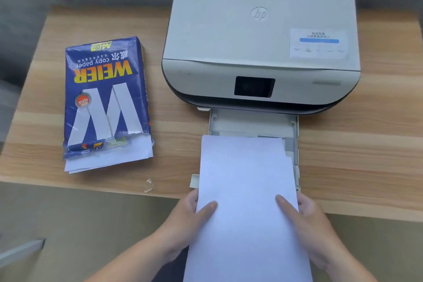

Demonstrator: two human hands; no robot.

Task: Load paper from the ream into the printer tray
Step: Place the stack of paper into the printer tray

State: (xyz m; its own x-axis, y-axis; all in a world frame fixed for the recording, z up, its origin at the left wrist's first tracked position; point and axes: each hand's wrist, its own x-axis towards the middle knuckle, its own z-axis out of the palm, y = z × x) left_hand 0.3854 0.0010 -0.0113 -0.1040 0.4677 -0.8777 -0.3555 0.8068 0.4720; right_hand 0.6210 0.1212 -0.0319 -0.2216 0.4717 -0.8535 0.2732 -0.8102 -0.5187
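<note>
A white stack of paper (246,181) is held by both hands over the pulled-out printer tray (254,125); its far edge lies over the tray's middle. My left hand (192,217) grips the stack's left edge, thumb on top. My right hand (304,217) grips the right edge the same way. The white printer (261,36) stands at the back right of the table. The blue ream (105,103) lies to the left, its near end torn open with white sheets sticking out.
The wooden table (366,155) carries everything; its front edge runs just behind my hands. A small scrap of clear wrapper (148,185) lies near that edge between ream and tray. Grey floor shows below and a grey wall behind.
</note>
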